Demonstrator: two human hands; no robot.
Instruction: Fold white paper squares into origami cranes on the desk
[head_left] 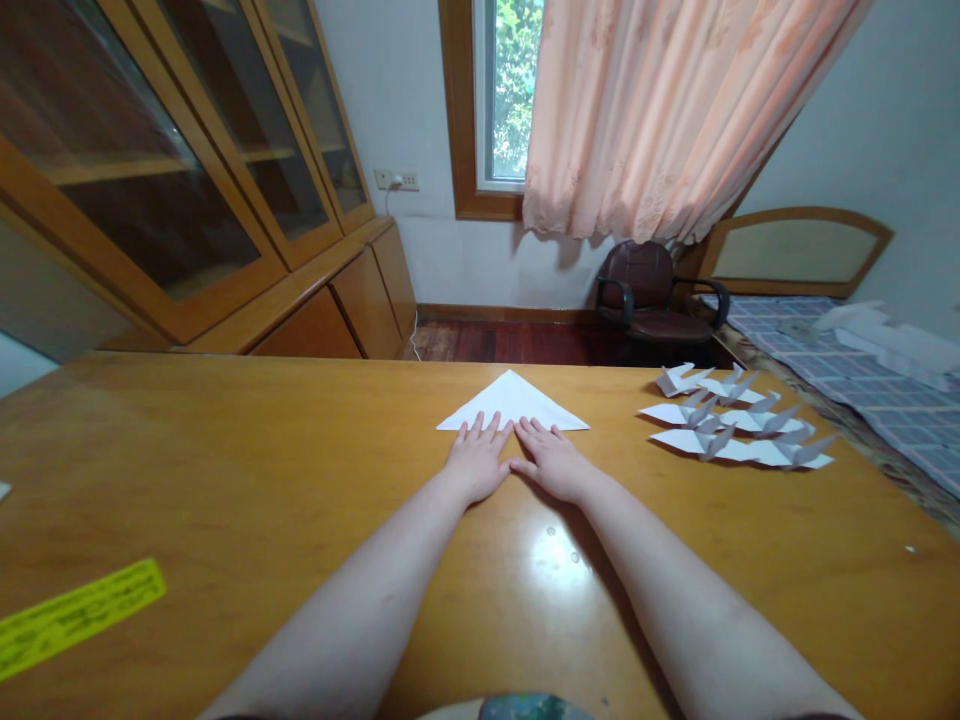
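Note:
A white sheet of paper folded into a triangle [512,400] lies on the wooden table [225,470], its long edge toward me. My left hand [477,458] and my right hand [551,460] lie flat side by side, fingers stretched out, fingertips pressing the near edge of the triangle. The thumbs touch each other in the middle. Neither hand holds anything.
Several folded white paper cranes [731,425] lie in rows on the table's right side. A yellow strip [75,615] lies at the near left. Beyond the table stand a dark chair [652,290], a glass-door wooden cabinet [225,170] and a bed [862,370].

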